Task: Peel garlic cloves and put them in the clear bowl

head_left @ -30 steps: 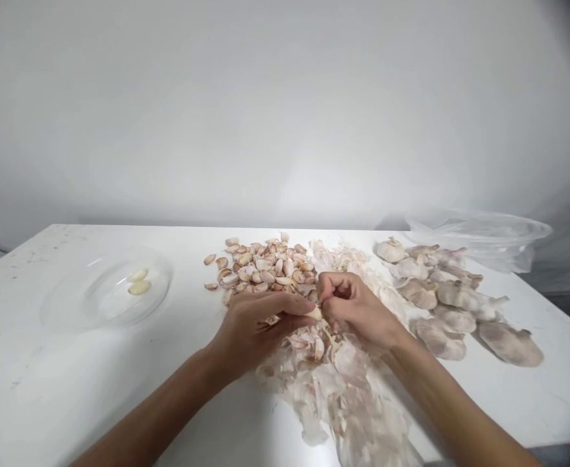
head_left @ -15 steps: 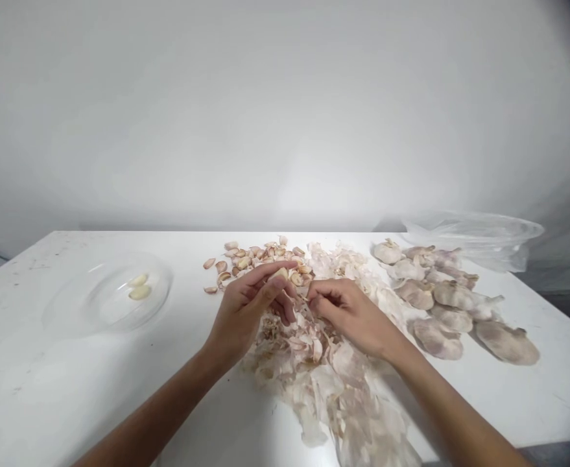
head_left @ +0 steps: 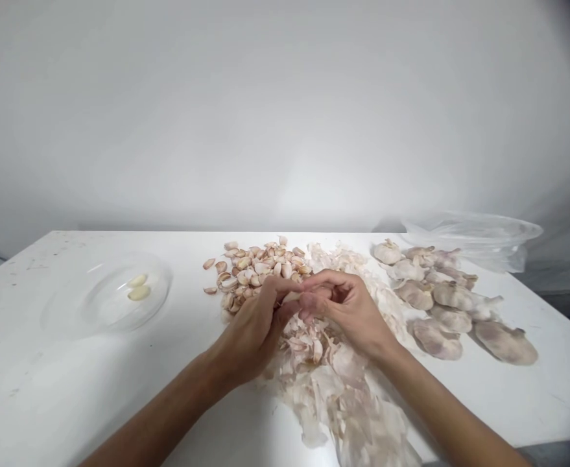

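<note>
My left hand (head_left: 262,324) pinches a garlic clove (head_left: 292,297), mostly hidden by the fingers. Against it, the fingertips of my right hand (head_left: 350,308) are closed on the clove's other end; whether a bit of skin is between them I cannot tell. Both hands hover over a heap of papery garlic skins (head_left: 333,389). Just beyond the left hand lies a pile of unpeeled garlic cloves (head_left: 260,263). On the left, a clear plate (head_left: 161,305) bears two peeled cloves (head_left: 139,293).
Several whole garlic bulbs (head_left: 452,295) lie in a group on the right of the white table (head_left: 178,402). Behind them, a clear plastic bag (head_left: 479,237) rests near the back right corner. A pale wall (head_left: 285,117) rises behind the table.
My left hand has turned palm-down and its fingers have closed around the clove. My right hand has moved slightly left, so the fingertips of both hands now meet.
</note>
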Tool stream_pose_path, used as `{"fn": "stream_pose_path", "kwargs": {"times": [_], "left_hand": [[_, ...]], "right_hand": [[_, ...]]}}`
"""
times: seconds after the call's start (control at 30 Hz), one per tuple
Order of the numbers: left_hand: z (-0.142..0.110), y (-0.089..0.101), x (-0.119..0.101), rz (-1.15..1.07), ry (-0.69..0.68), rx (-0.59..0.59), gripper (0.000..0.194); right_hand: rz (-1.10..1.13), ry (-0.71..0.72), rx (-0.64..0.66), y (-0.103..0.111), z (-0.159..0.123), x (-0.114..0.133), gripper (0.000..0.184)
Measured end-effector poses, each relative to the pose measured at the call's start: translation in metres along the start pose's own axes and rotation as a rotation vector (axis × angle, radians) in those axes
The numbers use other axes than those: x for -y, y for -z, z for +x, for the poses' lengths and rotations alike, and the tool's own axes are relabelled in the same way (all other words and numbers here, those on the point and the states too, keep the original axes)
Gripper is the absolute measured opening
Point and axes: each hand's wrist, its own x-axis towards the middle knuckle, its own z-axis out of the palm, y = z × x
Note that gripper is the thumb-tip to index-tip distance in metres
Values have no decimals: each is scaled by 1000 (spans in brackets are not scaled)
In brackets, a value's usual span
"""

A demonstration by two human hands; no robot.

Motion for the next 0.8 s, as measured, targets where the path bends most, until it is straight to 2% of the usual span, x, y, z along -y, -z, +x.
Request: {"fn": "stream_pose_path", "kwargs": {"times": [0.1,0.17,0.23,0.43,0.53,0.63,0.73,0.8], "left_hand": [[-2,1,3,68,-104,41,15],[-2,2,5,95,-152,30,16],[-3,1,6,116,-162,-4,16],[1,-2,5,176,-142,-65,20],[6,0,4,295,-227,-103,19],[9,1,6,348,-344,-195,21],[9,2,8,357,-429,-273,22],[8,2,6,317,-423,-283,21]], "right_hand": [[208,-40,5,-3,1,-9,14],[315,-76,20,-4,2,-11,10],[332,-69,12,-4,1,-9,12],[11,59,-101,-6,-1,0,16],[-145,77,-157,-7,-2,1,19],[-273,111,-186,-11,-5,-1,19],[-323,109,-187,-15,-6,-2,19],[-248,74,-168,-16,-6,-3,22]]}}
